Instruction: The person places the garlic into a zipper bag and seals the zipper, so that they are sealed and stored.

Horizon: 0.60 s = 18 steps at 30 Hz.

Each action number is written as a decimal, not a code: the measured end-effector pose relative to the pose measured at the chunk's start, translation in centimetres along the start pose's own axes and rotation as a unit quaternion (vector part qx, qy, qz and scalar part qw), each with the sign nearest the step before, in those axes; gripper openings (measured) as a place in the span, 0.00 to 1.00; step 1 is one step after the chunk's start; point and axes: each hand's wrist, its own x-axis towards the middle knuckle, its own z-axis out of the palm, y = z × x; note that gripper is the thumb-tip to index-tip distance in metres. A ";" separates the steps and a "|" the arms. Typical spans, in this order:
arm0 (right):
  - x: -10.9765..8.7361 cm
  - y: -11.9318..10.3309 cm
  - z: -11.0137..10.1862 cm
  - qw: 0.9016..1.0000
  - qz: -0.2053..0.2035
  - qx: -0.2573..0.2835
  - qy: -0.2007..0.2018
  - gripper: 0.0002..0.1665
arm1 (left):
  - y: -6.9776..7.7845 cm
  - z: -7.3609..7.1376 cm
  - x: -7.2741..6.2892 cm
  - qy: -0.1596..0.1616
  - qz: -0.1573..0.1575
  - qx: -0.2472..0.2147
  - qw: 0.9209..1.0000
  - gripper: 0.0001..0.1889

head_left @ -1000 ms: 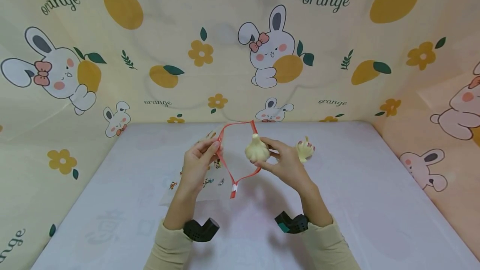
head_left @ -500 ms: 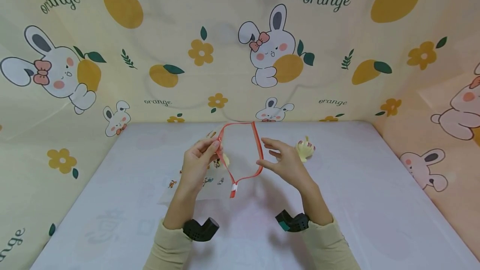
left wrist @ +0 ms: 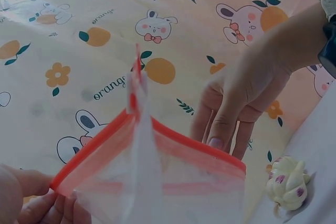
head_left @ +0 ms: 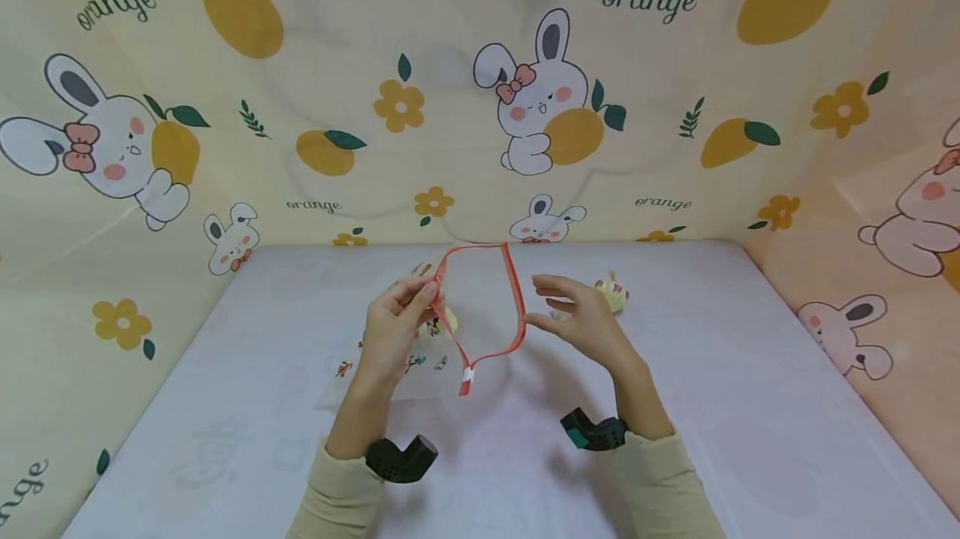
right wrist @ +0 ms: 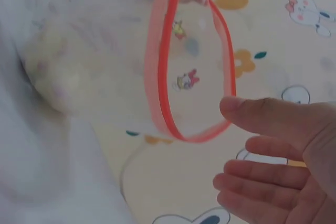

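A clear zip bag [head_left: 521, 297] with a red zip edge and small cartoon prints stands with its mouth spread wide. My left hand [head_left: 397, 318] pinches the left side of that red edge between thumb and fingers. Inside the bag lies a pale garlic bulb [right wrist: 50, 72], blurred through the plastic in the right wrist view. My right hand [head_left: 581, 318] holds nothing; its fingers are spread, with the thumb tip right by the red edge. Behind that hand a second garlic bulb [left wrist: 287, 182], cream with purple patches, sits on the table, partly hidden in the head view.
A white slider [head_left: 468, 374] hangs at the near corner of the bag's mouth. The pale table [head_left: 750, 439] runs back to a fabric wall [head_left: 450, 64] printed with rabbits and oranges, which also rises at both sides.
My right hand has let go of a garlic bulb, which dropped into the bag, and has then drawn back slightly to the right. The left hand keeps its hold on the bag.
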 end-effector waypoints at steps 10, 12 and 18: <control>0.1 1.5 -0.9 1.000 0.012 0.008 -0.018 0.32 | -0.1 0.0 0.1 0.002 -0.005 0.007 1.000 0.14; 0.1 1.7 -1.1 1.000 0.020 0.005 -0.017 0.32 | -0.1 0.0 0.1 0.002 -0.005 0.008 1.000 0.14; 0.2 2.4 -1.4 0.999 0.037 -0.008 -0.014 0.33 | -0.2 -0.1 0.1 0.002 -0.007 0.007 1.000 0.15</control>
